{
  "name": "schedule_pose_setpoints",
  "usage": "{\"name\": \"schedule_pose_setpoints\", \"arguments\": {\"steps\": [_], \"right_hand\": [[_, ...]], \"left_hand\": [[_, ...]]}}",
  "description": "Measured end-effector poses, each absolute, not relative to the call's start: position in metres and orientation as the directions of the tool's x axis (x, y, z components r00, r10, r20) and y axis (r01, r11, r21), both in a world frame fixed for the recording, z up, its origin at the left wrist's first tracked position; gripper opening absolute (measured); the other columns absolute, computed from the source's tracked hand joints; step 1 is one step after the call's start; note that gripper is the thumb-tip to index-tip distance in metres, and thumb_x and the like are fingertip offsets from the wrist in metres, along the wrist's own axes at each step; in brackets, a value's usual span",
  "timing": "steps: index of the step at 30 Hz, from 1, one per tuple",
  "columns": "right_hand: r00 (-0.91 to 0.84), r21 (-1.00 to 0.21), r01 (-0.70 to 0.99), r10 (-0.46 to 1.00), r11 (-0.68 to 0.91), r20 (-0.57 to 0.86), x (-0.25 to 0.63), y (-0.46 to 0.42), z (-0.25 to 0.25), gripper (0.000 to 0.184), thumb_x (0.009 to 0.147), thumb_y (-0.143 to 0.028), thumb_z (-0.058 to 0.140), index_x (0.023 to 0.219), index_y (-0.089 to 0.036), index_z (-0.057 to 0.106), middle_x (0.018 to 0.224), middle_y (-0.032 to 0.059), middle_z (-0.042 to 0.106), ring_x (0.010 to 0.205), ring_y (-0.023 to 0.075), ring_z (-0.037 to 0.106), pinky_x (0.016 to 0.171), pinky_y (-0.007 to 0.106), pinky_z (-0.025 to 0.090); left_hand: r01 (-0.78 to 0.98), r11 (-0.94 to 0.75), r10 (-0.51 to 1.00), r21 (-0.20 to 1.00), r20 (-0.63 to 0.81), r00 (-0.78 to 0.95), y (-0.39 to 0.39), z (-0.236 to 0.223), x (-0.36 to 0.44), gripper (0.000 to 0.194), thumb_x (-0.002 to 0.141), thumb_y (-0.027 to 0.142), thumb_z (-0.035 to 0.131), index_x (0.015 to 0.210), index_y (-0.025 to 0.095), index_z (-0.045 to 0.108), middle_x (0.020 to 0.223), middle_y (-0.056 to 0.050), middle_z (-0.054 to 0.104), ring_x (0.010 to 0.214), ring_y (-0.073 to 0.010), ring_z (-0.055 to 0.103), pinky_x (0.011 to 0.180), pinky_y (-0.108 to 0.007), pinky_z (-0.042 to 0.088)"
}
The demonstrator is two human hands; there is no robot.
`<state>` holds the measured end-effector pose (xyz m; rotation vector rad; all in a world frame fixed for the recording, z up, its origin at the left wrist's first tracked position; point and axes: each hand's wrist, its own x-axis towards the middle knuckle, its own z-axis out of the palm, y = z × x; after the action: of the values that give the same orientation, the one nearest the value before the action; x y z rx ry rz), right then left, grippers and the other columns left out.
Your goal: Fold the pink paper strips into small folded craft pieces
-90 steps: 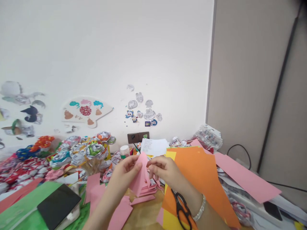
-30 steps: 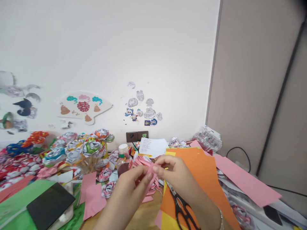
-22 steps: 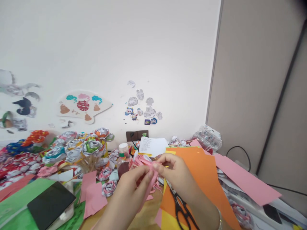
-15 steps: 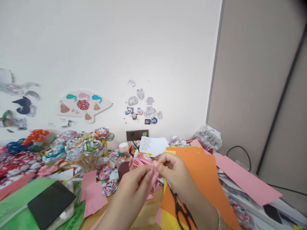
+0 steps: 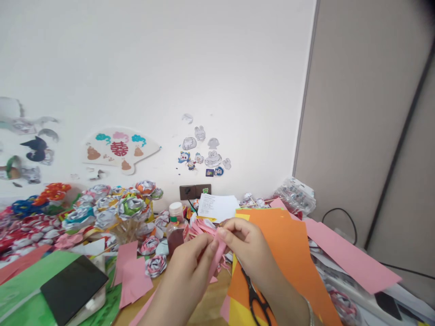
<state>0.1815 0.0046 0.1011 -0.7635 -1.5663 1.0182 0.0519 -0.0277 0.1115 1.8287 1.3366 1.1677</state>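
Observation:
Both hands meet over the wooden table, pinching one pink paper strip (image 5: 217, 259) between thumbs and fingers. My left hand (image 5: 195, 258) grips its left edge. At the strip's upper end, my right hand (image 5: 242, 237) is closed on the paper, partly hiding it. Just behind the fingers lies a bunch of cut pink paper strips (image 5: 200, 226). Under my right wrist, black-handled scissors (image 5: 257, 301) rest on orange paper sheets (image 5: 288, 253), their blades partly hidden by the hand.
Left of my hands are cut pink paper pieces (image 5: 135, 280), a rolled paper flower (image 5: 155, 266) and a capped bottle (image 5: 176, 226). A black flat object (image 5: 74, 290) lies farther left, before many paper flowers (image 5: 102, 210). A long pink sheet (image 5: 353, 258) sits at right.
The whole view has shifted very slightly. Both hands keep hold of the pink strip in nearly the same place.

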Motion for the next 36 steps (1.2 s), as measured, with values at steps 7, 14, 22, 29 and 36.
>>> {"name": "schedule_pose_setpoints", "arguments": {"steps": [7,14,22,29,36], "right_hand": [[-0.224,-0.895,-0.001,0.872,0.447,0.436,0.181,0.002,0.103,0.021,0.08,-0.033,0.05,0.068,-0.016,0.051,0.06,-0.0014,0.052,0.057,0.0116,0.05,0.055,0.022,0.041],[-0.206,-0.896,-0.018,0.875,0.445,0.438,0.179,-0.001,0.104,0.023,0.078,-0.034,0.051,0.064,-0.017,0.047,0.057,-0.002,0.051,0.053,0.0108,0.05,0.052,0.021,0.041],[-0.25,-0.867,0.077,0.852,0.492,0.461,0.186,0.004,0.106,0.014,0.076,-0.028,0.054,0.069,-0.016,0.053,0.064,-0.0008,0.052,0.059,0.0115,0.049,0.054,0.022,0.039],[-0.205,-0.808,0.193,0.828,0.557,0.522,0.192,0.006,0.108,0.014,0.075,-0.021,0.053,0.061,-0.017,0.052,0.058,-0.0017,0.051,0.055,0.0111,0.047,0.052,0.022,0.037],[-0.168,-0.793,0.221,0.823,0.568,0.543,0.196,0.004,0.112,0.013,0.075,-0.022,0.053,0.063,-0.017,0.053,0.062,-0.0011,0.053,0.058,0.0118,0.05,0.053,0.022,0.038]], "left_hand": [[0.432,-0.351,0.936,0.831,0.326,0.133,-0.029,0.111,0.055,0.032,0.082,0.039,0.038,0.057,0.02,0.04,0.051,0.004,0.047,0.048,-0.0103,0.044,0.044,-0.017,0.036],[0.434,-0.368,0.929,0.822,0.343,0.138,-0.029,0.108,0.055,0.031,0.084,0.035,0.036,0.057,0.02,0.037,0.052,0.005,0.044,0.049,-0.0105,0.042,0.045,-0.018,0.034],[0.485,-0.35,0.935,0.802,0.327,0.135,-0.027,0.111,0.055,0.03,0.083,0.035,0.036,0.057,0.02,0.039,0.053,0.005,0.043,0.05,-0.0107,0.044,0.047,-0.019,0.033],[0.355,-0.304,0.948,0.884,0.244,0.206,-0.027,0.12,0.058,0.026,0.077,0.029,0.047,0.054,0.02,0.04,0.049,0.007,0.041,0.046,-0.0091,0.044,0.047,-0.018,0.034],[0.207,-0.21,0.933,0.955,0.133,0.334,-0.025,0.122,0.055,0.018,0.072,0.03,0.053,0.06,0.018,0.048,0.055,0.005,0.05,0.053,-0.0115,0.053,0.053,-0.021,0.042]]}}
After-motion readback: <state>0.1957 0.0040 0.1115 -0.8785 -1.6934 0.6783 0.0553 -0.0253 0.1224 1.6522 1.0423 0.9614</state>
